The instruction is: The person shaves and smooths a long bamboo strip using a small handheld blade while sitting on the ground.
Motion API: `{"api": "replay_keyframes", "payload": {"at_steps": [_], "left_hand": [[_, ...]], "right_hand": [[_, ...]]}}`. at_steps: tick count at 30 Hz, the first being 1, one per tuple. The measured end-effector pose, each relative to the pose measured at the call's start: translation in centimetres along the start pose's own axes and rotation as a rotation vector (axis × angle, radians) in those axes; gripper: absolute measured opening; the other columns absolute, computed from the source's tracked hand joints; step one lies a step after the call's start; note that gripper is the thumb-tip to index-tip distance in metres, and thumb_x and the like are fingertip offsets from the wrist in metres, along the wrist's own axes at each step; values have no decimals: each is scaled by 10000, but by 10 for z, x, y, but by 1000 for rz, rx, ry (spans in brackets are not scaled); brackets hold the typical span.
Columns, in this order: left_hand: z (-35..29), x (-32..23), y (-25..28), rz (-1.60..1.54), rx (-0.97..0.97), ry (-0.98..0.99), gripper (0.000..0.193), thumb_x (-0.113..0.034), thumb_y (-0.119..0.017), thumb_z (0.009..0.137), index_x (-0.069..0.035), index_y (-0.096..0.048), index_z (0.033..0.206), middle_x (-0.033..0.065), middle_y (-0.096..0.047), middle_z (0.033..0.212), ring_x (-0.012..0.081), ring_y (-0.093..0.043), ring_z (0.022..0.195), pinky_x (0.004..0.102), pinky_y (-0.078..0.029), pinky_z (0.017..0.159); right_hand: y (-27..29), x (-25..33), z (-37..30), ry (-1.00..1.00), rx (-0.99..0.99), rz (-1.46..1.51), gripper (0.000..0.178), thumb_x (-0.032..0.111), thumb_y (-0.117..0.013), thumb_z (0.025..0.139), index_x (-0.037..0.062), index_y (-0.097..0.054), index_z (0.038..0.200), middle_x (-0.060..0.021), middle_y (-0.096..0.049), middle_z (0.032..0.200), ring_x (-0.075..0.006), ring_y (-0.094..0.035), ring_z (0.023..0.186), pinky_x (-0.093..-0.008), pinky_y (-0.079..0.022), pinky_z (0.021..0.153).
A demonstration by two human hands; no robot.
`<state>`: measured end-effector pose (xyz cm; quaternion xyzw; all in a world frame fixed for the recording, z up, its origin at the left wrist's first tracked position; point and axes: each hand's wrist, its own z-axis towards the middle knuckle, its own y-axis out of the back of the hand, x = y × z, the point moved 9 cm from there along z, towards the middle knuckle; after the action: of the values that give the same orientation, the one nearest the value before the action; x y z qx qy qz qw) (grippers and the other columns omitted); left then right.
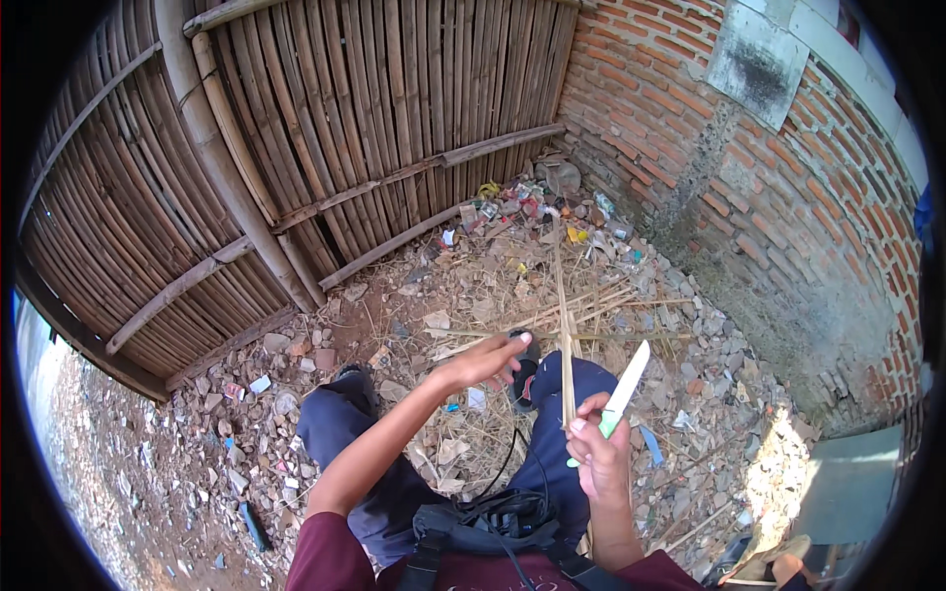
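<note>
**At five o'clock, right hand (598,451) keeps knife (624,389) and strip (565,335) together**

Work looks partly done. The right hand grips the knife's handle and also pinches the strip's near end, from which the strip runs up toward one o'clock. Close to centre, at six o'clock, the left hand (480,361) is unclenched and empty, fingers stretched, near the strip but apart from it. The blade stands clear too, so no cut seems under way. Beyond, at three o'clock, loose strips (641,337) lie crossed on rubble (714,414), apparently already split; how much shaping the held one needs cannot be told.

Nearest, at six o'clock, sits a pouch (483,524) of black fabric. The blade is pale, smooth and tapering, its handle light green. The strip is narrow, straw-coloured and fibrous. The rubble is jagged and dusty; at one o'clock crumpled, bright litter (576,235) mixes in. Farthest stand a fence (394,89) of upright, bamboo-like slats at eleven and a rough brick wall (645,108) toward two.
</note>
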<state>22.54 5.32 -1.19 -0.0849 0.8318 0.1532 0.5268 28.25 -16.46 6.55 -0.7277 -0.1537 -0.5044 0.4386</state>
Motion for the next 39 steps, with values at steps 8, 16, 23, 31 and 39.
{"api": "replay_keyframes", "payload": {"at_steps": [8, 16, 23, 31, 39], "left_hand": [[-131, 25, -26, -430, 97, -91, 653, -608, -357, 1140, -27, -646, 1070, 30, -642, 819, 109, -628, 712, 266, -471, 614], [-142, -6, 2, -272, -180, -213, 304, -313, -550, 1142, -61, -590, 978, -61, -466, 723, 37, -421, 615, 239, -364, 548], [-139, -1, 2, -620, -157, -175, 266, -296, -560, 1113, -91, -562, 944, -79, -401, 724, 44, -355, 627, 233, -286, 559], [-133, -17, -3, -837, -105, -179, 289, -327, -568, 1095, -99, -527, 923, -62, -370, 711, 58, -330, 564, 248, -266, 530], [-133, -24, -7, -834, -88, -205, 327, -376, -556, 1102, -83, -542, 958, -60, -357, 712, 71, -327, 554, 252, -261, 524]], "right_hand": [[-68, -62, 30, -114, 264, -194, 237, 98, -767, 937, 50, -630, 1125, 15, -628, 907, -44, -554, 717, -225, -418, 607], [-82, -55, 42, 76, 337, -379, 328, 141, -795, 934, 38, -621, 1194, -20, -664, 940, -66, -647, 865, -233, -503, 721], [-62, -36, 40, 138, 255, -310, 415, 166, -729, 960, 28, -550, 1308, -38, -664, 856, -88, -648, 777, -249, -498, 709], [-32, -44, 29, 211, 339, -827, 366, 256, -626, 1016, -4, -545, 1261, -170, -749, 947, -255, -752, 883, -349, -549, 804], [-34, -32, 27, 395, 332, -911, 291, 111, -624, 1014, -28, -519, 1247, -189, -780, 1031, -240, -780, 851, -343, -592, 781]]}}
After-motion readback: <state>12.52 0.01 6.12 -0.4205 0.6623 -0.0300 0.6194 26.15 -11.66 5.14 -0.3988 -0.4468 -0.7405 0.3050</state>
